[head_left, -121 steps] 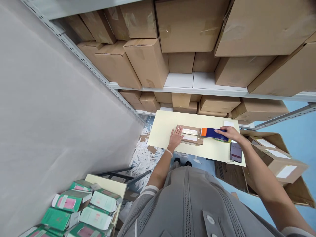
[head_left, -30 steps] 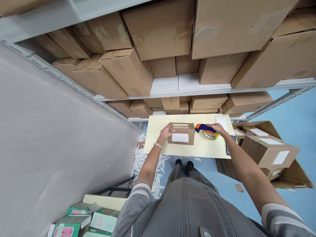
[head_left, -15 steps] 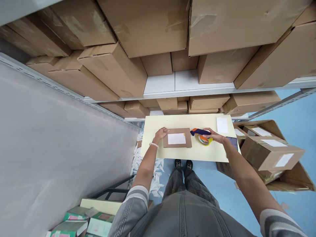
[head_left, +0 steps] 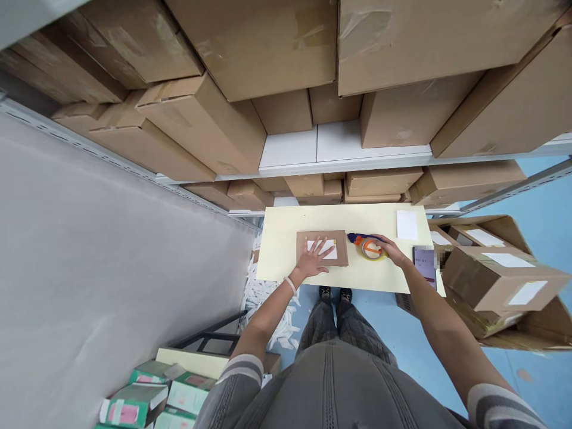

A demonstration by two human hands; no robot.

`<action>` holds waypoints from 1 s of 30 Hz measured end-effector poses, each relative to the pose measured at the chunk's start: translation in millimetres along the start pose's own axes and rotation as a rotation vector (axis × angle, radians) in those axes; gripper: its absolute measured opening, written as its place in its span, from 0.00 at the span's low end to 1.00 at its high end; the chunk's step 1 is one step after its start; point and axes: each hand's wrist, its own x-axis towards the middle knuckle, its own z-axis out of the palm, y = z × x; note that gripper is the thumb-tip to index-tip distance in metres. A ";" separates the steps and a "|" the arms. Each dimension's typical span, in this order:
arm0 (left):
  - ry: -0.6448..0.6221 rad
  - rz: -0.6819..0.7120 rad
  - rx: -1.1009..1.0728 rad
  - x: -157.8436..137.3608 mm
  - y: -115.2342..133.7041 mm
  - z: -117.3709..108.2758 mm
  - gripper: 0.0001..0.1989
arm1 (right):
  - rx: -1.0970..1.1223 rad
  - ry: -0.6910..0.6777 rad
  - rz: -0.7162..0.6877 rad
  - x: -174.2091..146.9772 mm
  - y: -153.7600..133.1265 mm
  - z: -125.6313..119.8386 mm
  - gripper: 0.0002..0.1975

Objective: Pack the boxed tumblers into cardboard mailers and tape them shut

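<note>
A flat cardboard box (head_left: 338, 238) lies on the pale yellow table (head_left: 277, 238), with a white label (head_left: 331, 252) on its top. My left hand (head_left: 311, 261) rests on the box with its fingers spread, partly covering the label. To the right of the box, my right hand (head_left: 388, 248) is wrapped round a tape dispenser (head_left: 367, 243), which is dark blue and orange and carries a roll of tape. The dispenser's dark tip points left, close to the box's right edge. Some of my right fingers are hidden behind the dispenser.
White paper (head_left: 406, 225) and a phone (head_left: 424, 265) lie at the table's right. Beyond stands an open carton (head_left: 504, 225) of labelled boxes (head_left: 500, 280). Shelves (head_left: 286, 159) of cardboard boxes rise in front; green boxes (head_left: 129, 405) sit lower left. Paper scraps (head_left: 279, 333) litter the floor.
My left hand has moved from the box's left edge onto its top and spread its fingers over the label. The tape dispenser has turned in my right hand, showing more of the roll.
</note>
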 end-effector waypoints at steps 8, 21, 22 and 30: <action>0.053 -0.042 -0.034 2.0 0.7 3.2 0.39 | 0.262 0.141 0.135 -14.1 11.5 16.3 0.25; 0.068 -0.125 -0.090 9.6 11.9 2.4 0.39 | 0.221 0.212 0.197 -45.9 -5.3 50.2 0.38; 0.076 -0.135 -0.092 12.0 13.6 3.3 0.39 | 0.233 0.219 0.213 -45.5 -6.5 52.4 0.38; 0.098 -0.194 -0.023 27.2 22.7 5.3 0.39 | 0.355 0.297 0.266 -35.6 -11.9 51.3 0.41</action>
